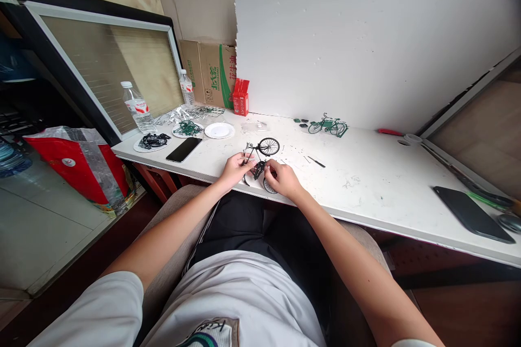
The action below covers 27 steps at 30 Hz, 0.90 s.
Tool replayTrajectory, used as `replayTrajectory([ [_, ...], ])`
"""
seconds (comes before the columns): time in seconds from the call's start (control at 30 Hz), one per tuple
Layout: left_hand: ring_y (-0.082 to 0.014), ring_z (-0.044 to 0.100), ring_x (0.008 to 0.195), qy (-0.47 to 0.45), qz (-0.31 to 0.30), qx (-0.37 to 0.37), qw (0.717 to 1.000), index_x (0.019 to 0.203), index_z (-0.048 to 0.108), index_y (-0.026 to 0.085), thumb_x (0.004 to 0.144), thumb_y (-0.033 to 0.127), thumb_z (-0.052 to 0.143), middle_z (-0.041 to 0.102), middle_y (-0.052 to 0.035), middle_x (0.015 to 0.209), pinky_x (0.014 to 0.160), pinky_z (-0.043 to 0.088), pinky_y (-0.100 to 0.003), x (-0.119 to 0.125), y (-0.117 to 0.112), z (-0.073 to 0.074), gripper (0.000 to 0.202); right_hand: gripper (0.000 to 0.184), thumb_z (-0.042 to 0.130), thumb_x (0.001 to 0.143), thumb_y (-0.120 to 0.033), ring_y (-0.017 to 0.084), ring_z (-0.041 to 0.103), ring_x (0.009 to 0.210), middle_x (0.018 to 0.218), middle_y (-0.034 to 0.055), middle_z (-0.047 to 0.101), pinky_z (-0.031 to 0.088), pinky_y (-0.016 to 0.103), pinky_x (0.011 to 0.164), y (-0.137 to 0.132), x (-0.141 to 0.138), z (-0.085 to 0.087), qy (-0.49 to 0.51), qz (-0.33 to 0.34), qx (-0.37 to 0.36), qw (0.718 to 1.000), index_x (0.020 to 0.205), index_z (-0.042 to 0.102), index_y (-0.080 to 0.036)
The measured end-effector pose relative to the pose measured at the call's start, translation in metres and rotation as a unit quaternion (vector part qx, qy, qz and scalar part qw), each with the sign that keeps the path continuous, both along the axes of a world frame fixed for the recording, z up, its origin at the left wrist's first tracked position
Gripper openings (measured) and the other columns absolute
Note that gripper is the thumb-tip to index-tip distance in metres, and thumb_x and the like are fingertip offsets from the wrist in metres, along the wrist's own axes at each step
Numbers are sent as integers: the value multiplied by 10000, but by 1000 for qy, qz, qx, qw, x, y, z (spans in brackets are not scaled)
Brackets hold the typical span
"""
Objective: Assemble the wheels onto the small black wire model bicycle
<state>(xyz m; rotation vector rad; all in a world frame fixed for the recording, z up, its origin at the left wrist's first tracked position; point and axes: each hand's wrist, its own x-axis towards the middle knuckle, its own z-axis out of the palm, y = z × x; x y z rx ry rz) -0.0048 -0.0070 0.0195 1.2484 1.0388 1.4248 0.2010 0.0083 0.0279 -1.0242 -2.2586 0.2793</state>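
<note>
Blk model bike (259, 169) is at the near edge of the white tabletop (378, 173), btwn both hands; its spoked wheels show at 12 & 5 o'clock of the frame, the lower one partly hidden behind the R hand (280, 178). L hand (236, 169) closed on the bike's frame at its 9 o'clock side, thumb pointing in to 3. R hand at bike's 3 o'clock side, fingers curled & pinched tight; can't tell if they grip the bike itself or a small pt. Clock from bike, 12 = away from person: blk phone (184, 149) btwn 9 & 10; plate w/ blk pcs (137, 146) beyond it, approx 10; plate w/ green pcs (175, 132) also approx 10; white plate (220, 130) approx 11, nr the green lot; red box (241, 104) btwn 11 & 12, further back. Green model bike (328, 126) stands at 2, w/ few dk green pcs (303, 125) just L of it. Thin blk tool (316, 162) lies at 3, tiny pts (306, 159) scattered btwn it & R hand.
</note>
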Motion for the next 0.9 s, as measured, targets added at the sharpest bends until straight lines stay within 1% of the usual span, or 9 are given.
replayTrajectory([
  [0.27, -169, 690, 755, 7, 1, 7, 1000, 1097, 673, 128, 781, 423, 869, 733, -77, 905, 648, 572, -270, 0, 2, -3, 475, 215, 435, 1004, -347, 188, 553, 577, 666, 15, 634, 347, 282, 622, -1, -1, 3, -9, -1, -8, 1000, 909, 585, -225],
  [0.6, -171, 693, 760, 13, 1, 5, 1000, 1123, 665, 120, 791, 422, 865, 735, -83, 907, 648, 572, -270, 0, 3, -5, 491, 210, 433, 1012, -346, 185, 564, 598, 692, 19, 650, 357, 280, 632, 1, 0, 1, -10, 3, -5, 1000, 888, 555, -229],
  [0.9, -168, 692, 763, 13, 2, 7, 1000, 1113, 666, 124, 791, 415, 866, 746, -98, 958, 651, 575, -272, 0, 4, -7, 478, 207, 437, 1006, -340, 191, 564, 596, 685, 25, 654, 363, 280, 634, 0, -1, 2, -20, -2, -10, 1000, 888, 566, -228],
])
